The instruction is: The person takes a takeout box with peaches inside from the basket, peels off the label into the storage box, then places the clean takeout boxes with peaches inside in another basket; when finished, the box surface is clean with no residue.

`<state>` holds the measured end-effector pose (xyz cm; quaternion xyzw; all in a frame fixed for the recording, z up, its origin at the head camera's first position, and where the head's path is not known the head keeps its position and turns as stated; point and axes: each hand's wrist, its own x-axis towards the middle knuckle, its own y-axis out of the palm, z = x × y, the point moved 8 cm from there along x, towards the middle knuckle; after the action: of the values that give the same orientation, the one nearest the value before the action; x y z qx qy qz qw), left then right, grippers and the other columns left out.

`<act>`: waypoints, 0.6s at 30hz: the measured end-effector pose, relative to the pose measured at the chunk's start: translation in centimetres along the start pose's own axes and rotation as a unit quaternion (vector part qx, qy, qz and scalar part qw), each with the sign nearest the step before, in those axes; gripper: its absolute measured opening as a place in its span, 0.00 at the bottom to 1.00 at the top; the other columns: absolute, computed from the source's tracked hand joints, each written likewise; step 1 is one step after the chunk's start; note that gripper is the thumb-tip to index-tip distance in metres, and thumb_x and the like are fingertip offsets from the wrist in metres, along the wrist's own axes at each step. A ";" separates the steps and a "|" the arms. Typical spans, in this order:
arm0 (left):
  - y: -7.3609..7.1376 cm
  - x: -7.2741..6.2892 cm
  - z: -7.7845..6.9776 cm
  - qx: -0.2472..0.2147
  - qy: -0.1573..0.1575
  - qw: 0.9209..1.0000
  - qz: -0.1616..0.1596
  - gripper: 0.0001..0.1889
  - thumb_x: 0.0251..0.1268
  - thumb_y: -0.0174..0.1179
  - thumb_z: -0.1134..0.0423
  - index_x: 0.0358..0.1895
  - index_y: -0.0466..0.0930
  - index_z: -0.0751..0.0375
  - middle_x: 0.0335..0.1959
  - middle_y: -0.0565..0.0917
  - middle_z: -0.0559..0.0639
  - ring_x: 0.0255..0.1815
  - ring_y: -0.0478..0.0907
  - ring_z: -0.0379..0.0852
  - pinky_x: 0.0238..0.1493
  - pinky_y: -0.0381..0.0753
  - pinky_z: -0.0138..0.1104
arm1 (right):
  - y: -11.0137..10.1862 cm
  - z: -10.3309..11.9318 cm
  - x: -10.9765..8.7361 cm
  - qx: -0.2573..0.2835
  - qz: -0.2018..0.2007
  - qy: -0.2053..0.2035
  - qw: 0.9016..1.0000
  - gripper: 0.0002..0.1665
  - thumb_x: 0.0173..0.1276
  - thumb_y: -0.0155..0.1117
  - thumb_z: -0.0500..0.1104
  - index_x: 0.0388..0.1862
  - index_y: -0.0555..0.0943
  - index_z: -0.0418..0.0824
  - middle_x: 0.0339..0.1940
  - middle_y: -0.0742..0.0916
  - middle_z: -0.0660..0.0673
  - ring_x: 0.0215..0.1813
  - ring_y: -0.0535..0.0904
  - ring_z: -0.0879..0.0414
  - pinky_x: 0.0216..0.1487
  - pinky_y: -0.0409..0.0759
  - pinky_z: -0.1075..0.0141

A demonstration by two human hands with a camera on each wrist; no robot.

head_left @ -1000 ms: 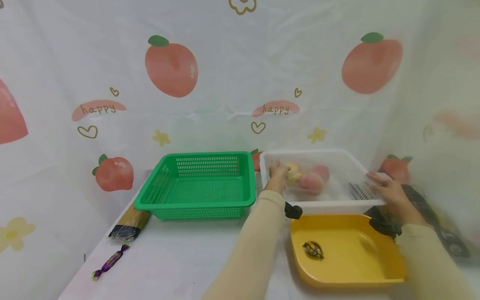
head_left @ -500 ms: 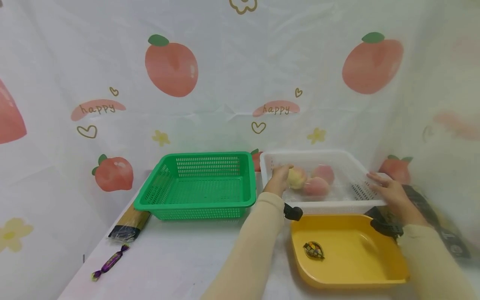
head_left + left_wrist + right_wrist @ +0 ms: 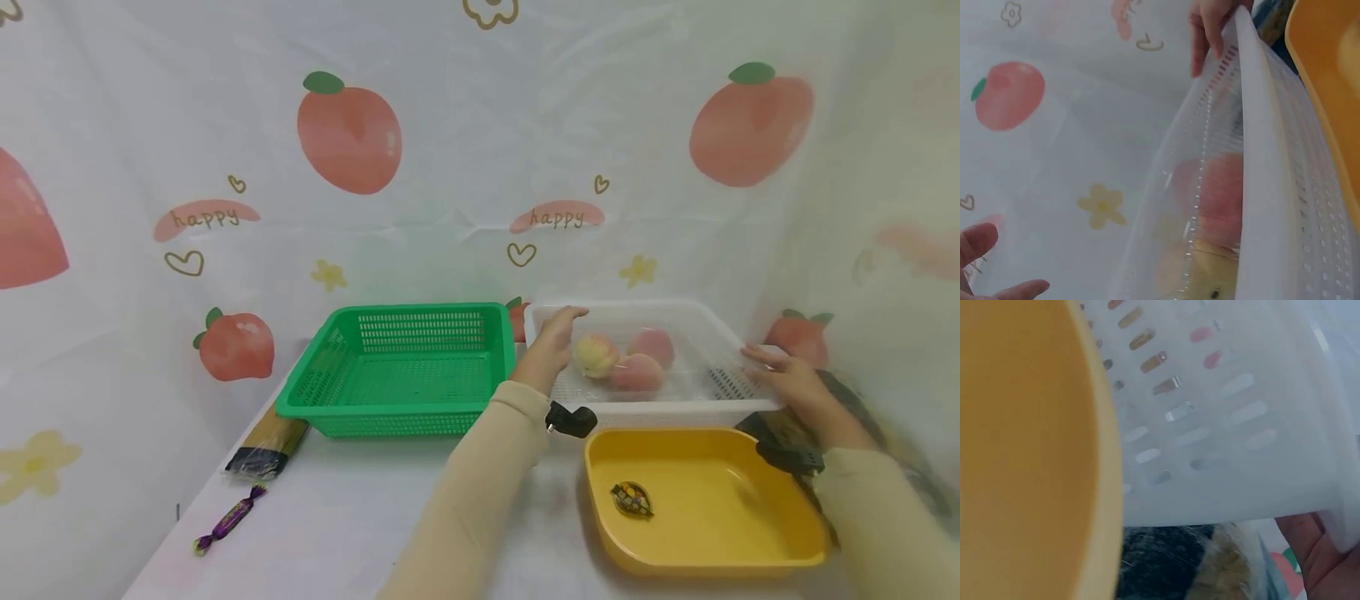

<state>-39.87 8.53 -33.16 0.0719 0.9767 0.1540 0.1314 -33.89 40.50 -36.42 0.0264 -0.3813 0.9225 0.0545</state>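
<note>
A white plastic basket point(image 3: 675, 408) with slotted walls stands behind the yellow basin. Three peaches point(image 3: 637, 372) lie in its left half, under glossy clear plastic. My left hand point(image 3: 551, 346) hovers at the basket's left rim, holding nothing. In the left wrist view its thumb point(image 3: 979, 242) and finger stand apart, well away from the basket wall. At the other end my right hand point(image 3: 798, 387) grips the right rim, fingers hooked over the edge, seen at the top of the left wrist view. From the right wrist, the palm point(image 3: 1325, 565) shows under that rim.
The yellow basin point(image 3: 712, 517), with a small sticker inside, is in front. A green basket point(image 3: 420, 412) stands left. A purple-wrapped candy point(image 3: 231, 518) and a clear-wrapped pack point(image 3: 268, 446) lie at the table's left edge. Another dark pack point(image 3: 1166, 562) is right of the basin.
My left hand has drawn up and away from the peaches to the left rim. The peaches have shifted slightly right. The right hand keeps its hold on the basket.
</note>
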 end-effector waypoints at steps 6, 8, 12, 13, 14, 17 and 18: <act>0.1 -1.6 -0.8 0.053 0.003 0.996 0.066 0.27 0.69 0.50 0.60 0.70 0.60 0.55 0.74 0.51 0.59 0.76 0.43 0.59 0.76 0.40 0.49 | -0.3 1.2 -0.3 -0.030 0.012 -0.039 0.999 0.32 0.70 0.54 0.47 0.62 0.64 0.24 0.64 0.66 0.20 0.36 0.59 0.85 0.32 0.74 0.81; -0.2 -2.2 -0.9 0.094 0.011 0.992 0.084 0.26 0.69 0.50 0.60 0.70 0.61 0.54 0.74 0.53 0.55 0.76 0.45 0.57 0.75 0.42 0.50 | -0.1 1.5 -0.4 -0.039 0.028 -0.043 0.998 0.33 0.71 0.53 0.48 0.63 0.64 0.23 0.62 0.67 0.19 0.37 0.62 0.83 0.33 0.74 0.82; -0.9 -3.6 -1.4 0.182 0.038 0.975 0.122 0.25 0.68 0.51 0.59 0.69 0.64 0.52 0.73 0.58 0.49 0.76 0.47 0.51 0.75 0.45 0.50 | 0.0 2.5 -0.9 -0.063 0.057 -0.048 0.995 0.34 0.73 0.50 0.49 0.65 0.62 0.23 0.59 0.68 0.18 0.44 0.77 0.52 0.46 0.83 0.57; -1.1 -4.0 -1.6 0.204 0.046 0.969 0.129 0.25 0.68 0.51 0.59 0.69 0.64 0.52 0.73 0.58 0.48 0.75 0.48 0.50 0.75 0.45 0.50 | 0.0 2.9 -1.0 -0.070 0.062 -0.049 0.994 0.34 0.73 0.49 0.49 0.65 0.61 0.23 0.59 0.68 0.18 0.48 0.76 0.41 0.50 0.80 0.48; -1.4 -4.4 -1.9 0.227 0.052 0.963 0.134 0.25 0.68 0.51 0.59 0.69 0.63 0.50 0.73 0.59 0.48 0.75 0.50 0.49 0.75 0.46 0.50 | 0.1 3.3 -1.2 -0.075 0.067 -0.049 0.994 0.34 0.73 0.49 0.49 0.66 0.61 0.24 0.60 0.67 0.18 0.52 0.72 0.33 0.52 0.75 0.40; -2.8 -5.8 -2.6 0.294 0.063 0.942 0.152 0.25 0.69 0.51 0.57 0.69 0.63 0.47 0.73 0.59 0.48 0.74 0.52 0.49 0.74 0.49 0.49 | 0.4 5.0 -1.6 -0.094 0.076 -0.060 0.991 0.38 0.72 0.51 0.51 0.69 0.56 0.27 0.63 0.64 0.17 0.58 0.62 0.24 0.53 0.64 0.30; -3.3 -6.2 -2.8 0.316 0.066 0.932 0.162 0.25 0.69 0.51 0.56 0.69 0.62 0.46 0.73 0.58 0.47 0.74 0.53 0.49 0.74 0.50 0.50 | 0.5 5.6 -1.7 -0.096 0.076 -0.064 0.990 0.39 0.71 0.52 0.51 0.70 0.54 0.27 0.63 0.63 0.17 0.59 0.62 0.23 0.54 0.63 0.29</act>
<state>-35.04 3.55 -30.18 0.2569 0.9563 -0.1393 0.0107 -32.17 36.08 -32.97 0.0510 -0.4713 0.8796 -0.0385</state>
